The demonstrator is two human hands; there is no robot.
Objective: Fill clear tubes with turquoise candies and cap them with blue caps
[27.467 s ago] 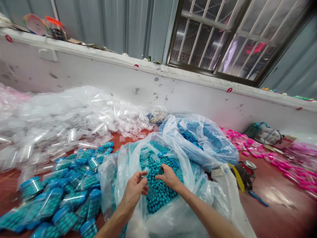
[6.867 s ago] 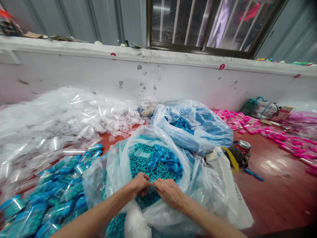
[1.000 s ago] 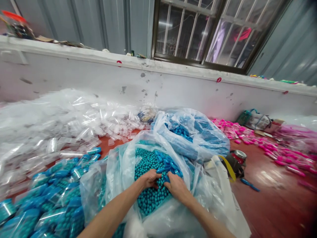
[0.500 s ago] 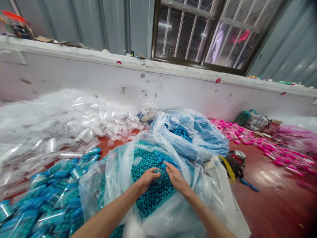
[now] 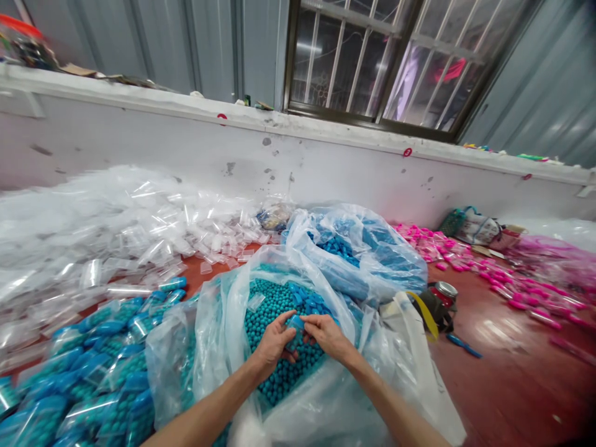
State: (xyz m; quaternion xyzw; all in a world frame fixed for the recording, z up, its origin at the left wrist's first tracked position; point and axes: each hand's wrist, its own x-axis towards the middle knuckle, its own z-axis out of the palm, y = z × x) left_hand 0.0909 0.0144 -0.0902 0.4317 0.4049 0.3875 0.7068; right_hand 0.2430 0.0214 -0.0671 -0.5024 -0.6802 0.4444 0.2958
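Left hand (image 5: 275, 343) curled round jar (image 5: 295, 339); right hand (image 5: 329, 336) pinching cap (image 5: 295, 321) edge; best hold jar steady over beads (image 5: 267, 310), press cap evenly

The teal beads (image 5: 267, 310) look like smooth plastic with a soft shine, and the small tub (image 5: 295, 338) over them is see-through plastic under a glossy blue lid (image 5: 295, 321). Their bag (image 5: 233, 310) is thin, cloudy plastic film, all wrinkles and bright creases. Off to my left, the clear tubes (image 5: 139, 223) look slick and shiny. The red surface (image 5: 507, 379) is smooth and throws back the light. Behind, the wall (image 5: 344, 164) is matt paint, roughly flaked in patches, below ribbed metal sheeting (image 5: 216, 43).
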